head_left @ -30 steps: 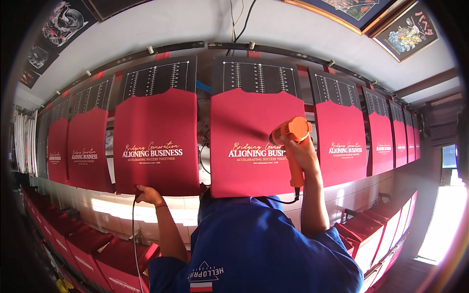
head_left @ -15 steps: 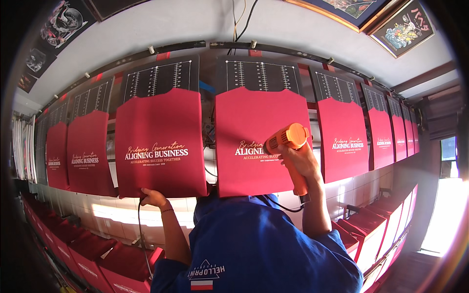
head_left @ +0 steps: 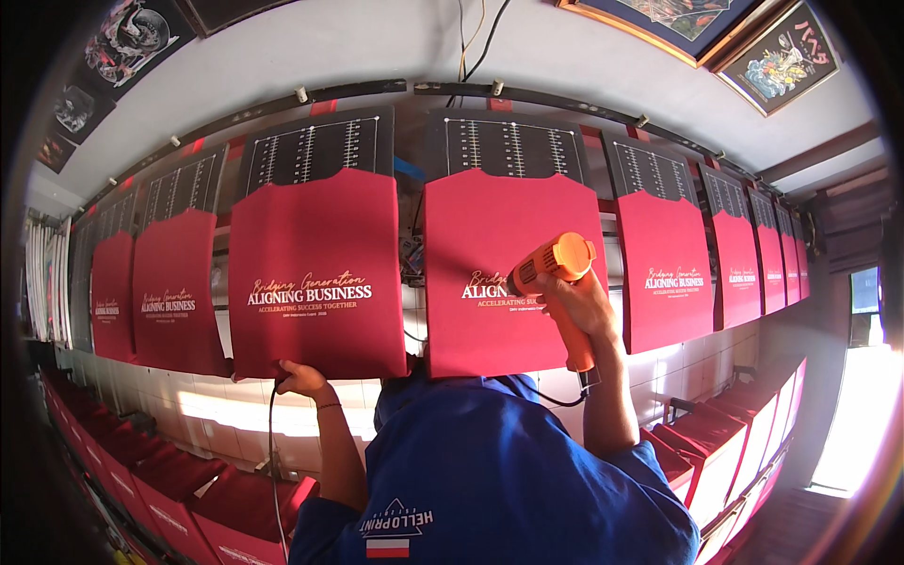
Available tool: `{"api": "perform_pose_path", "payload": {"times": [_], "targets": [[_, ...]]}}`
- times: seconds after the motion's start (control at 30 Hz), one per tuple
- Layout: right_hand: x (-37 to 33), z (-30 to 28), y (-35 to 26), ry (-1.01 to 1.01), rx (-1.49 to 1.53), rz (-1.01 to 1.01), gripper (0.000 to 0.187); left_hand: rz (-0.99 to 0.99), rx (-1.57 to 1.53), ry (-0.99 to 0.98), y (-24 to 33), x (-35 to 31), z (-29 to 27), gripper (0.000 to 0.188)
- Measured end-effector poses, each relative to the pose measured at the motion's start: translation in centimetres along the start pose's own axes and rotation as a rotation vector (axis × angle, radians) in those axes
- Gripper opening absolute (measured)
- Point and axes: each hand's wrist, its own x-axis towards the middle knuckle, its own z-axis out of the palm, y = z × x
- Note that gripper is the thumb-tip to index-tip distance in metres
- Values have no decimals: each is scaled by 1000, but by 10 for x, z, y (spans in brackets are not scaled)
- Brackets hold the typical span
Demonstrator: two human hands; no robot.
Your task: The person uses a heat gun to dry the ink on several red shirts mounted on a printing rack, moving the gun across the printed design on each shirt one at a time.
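Observation:
My right hand (head_left: 584,309) is closed round the handle of an orange heat gun (head_left: 561,259). Its dark nozzle tilts toward a red T-shirt (head_left: 490,221) stretched on a black board, covering part of the white and gold lettering. My left hand (head_left: 303,379) is at the lower edge of another red shirt (head_left: 315,226), to the left. A dark cord (head_left: 273,443) hangs down from its curled fingers; the fingertips are partly hidden. A second piece of dark cord (head_left: 556,399) runs from the gun's handle toward my body.
More red shirts (head_left: 662,273) on black boards (head_left: 650,169) line the rack to both sides. Behind me run lower rows of red-covered boards (head_left: 235,513). A dark rail (head_left: 508,91) borders the wall, where framed pictures (head_left: 777,61) hang. Bright light enters at the right.
The shirts have shifted slightly right in the view. Against the print, the heat gun's nozzle sits a little farther left. Both hands keep their grips.

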Motion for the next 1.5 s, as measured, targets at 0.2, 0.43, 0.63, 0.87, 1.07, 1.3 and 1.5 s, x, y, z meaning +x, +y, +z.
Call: {"api": "perform_pose_path", "payload": {"times": [0.2, 0.43, 0.63, 0.87, 1.07, 1.3, 1.5], "targets": [[-7, 2, -12, -32, -37, -3, 32, -22, 27, 6, 2, 0, -2, 77], [-4, 8, -16, 1, 6, -74, 25, -56, -17, -18, 22, -12, 0, 83], [1, 14, -12, -33, 50, -91, 31, -5, -2, -9, 10, -7, 1, 84], [6, 21, -7, -14, 19, -114, 33, 16, 49, -18, 7, -5, -1, 82], [-1, 22, -16, -127, 7, 3, 39, 23, 28, -12, -2, 0, -3, 81], [-6, 26, -23, -149, 6, 65, 34, 23, 2, 3, 3, -3, -1, 80], [4, 25, -13, -188, -22, -67, 34, 5, -15, -25, 3, -4, -2, 78]]}}
